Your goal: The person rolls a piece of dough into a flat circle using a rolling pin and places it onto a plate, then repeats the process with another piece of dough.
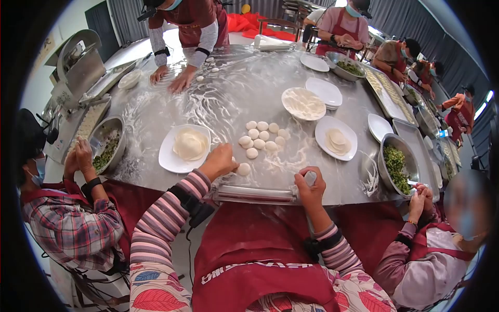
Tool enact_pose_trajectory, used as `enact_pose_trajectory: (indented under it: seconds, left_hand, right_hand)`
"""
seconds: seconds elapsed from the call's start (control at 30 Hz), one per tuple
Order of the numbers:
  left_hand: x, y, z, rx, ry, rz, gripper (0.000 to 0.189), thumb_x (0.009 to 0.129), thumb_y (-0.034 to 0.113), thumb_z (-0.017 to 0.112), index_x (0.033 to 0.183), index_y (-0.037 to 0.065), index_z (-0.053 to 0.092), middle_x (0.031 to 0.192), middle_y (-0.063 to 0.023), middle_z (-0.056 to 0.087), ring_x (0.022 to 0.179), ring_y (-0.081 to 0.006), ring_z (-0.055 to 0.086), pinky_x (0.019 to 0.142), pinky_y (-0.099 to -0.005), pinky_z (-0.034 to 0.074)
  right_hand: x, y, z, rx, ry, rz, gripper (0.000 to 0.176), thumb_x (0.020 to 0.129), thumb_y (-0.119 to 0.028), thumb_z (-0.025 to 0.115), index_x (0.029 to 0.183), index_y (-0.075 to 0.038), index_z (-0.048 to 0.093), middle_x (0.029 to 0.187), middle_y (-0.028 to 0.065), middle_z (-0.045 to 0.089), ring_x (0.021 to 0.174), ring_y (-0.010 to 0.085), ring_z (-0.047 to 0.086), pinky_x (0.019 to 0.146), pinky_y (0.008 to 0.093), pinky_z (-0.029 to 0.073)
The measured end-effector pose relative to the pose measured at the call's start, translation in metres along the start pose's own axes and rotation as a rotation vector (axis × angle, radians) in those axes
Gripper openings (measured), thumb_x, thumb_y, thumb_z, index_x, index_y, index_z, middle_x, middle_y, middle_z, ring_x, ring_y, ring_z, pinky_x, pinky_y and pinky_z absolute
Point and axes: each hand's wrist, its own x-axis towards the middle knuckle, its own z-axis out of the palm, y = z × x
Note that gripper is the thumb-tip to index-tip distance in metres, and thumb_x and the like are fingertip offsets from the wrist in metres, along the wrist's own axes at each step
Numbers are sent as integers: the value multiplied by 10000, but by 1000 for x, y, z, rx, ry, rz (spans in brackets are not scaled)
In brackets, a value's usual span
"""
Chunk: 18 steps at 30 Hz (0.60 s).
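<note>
My left hand (221, 160) is closed, its fingertips at the edge of a small round dough piece (243, 169) on the floured steel table (234, 109). Just beyond it lie several more dough pieces (259, 143) in a loose cluster. To its left stands a white plate (165, 158) with a stack of thin dough wrappers (190, 144). In my closed right hand (311, 190) is what looks like a pale rolling pin (311, 178); only its rounded end shows clearly. Between my hands, a metal roller-like bar (254, 194) runs along the table's front edge.
Right of the dough are a bowl of flour (303, 103), a plate of wrappers (338, 141) and stacked plates (325, 91). Bowls of green filling (396, 169) stand near the co-workers on both sides. Across the table, a person (189, 31) has both hands on the surface.
</note>
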Motion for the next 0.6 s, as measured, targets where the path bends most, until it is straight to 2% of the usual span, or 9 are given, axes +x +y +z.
enact_pose_trajectory:
  seconds: [0.07,0.1,0.17,0.2,0.37,0.43,0.47,0.53,0.6]
  left_hand:
    - [-9,8,-5,18,40,-144,315,653,234,702,817,4,563,818,-197,594,789,-347,572,705,-409,455]
    - [-14,15,-4,14,38,-140,315,653,234,702,817,4,563,818,-197,594,789,-347,572,705,-409,455]
    - [-20,30,2,-264,-45,-57,293,645,207,709,808,-2,585,818,-203,614,794,-369,590,700,-416,466]
    - [-18,35,11,-282,-150,32,289,670,220,707,789,-11,580,738,-154,603,719,-243,595,640,-349,462]
    - [10,58,42,-638,-124,68,170,718,103,651,840,-8,613,756,-125,627,693,-188,598,632,-302,471]
    - [8,70,40,-649,-301,58,157,731,78,629,861,-10,617,760,-111,630,707,-180,603,644,-294,476]
    - [7,70,40,-656,-300,55,157,731,78,629,861,-10,617,760,-111,630,707,-180,603,644,-294,476]
    - [8,71,39,-490,-167,92,142,738,61,611,861,-9,621,756,-99,630,716,-178,604,650,-292,476]
    - [15,68,46,-554,-110,115,137,738,57,607,858,-8,622,752,-98,629,712,-180,604,647,-294,477]
  right_hand:
    - [-2,-4,6,57,86,4,154,777,-23,632,848,-40,496,616,28,539,546,92,547,502,229,432]
    - [-2,-6,6,51,88,5,154,777,-23,632,848,-40,496,616,28,539,546,92,547,502,229,432]
    - [-2,-9,8,122,90,81,152,777,-23,637,830,-43,496,602,28,539,522,100,556,481,226,430]
    - [-3,-8,8,114,96,91,152,777,-23,637,830,-43,496,602,28,539,522,100,556,481,226,430]
    - [-2,-4,4,6,65,158,147,785,-35,639,816,-46,496,576,13,529,483,72,506,445,220,399]
    - [-6,-7,1,0,50,164,145,787,-43,641,806,-47,497,570,7,524,483,65,496,442,218,392]
    - [-6,-9,1,6,40,167,145,789,-50,643,796,-47,498,564,2,520,484,58,486,440,217,385]
    - [-3,-14,1,65,28,205,147,790,-55,646,786,-47,499,560,0,515,486,56,485,442,216,385]
    - [0,-13,2,123,30,246,150,790,-61,648,776,-46,500,557,-3,511,489,54,484,444,215,384]
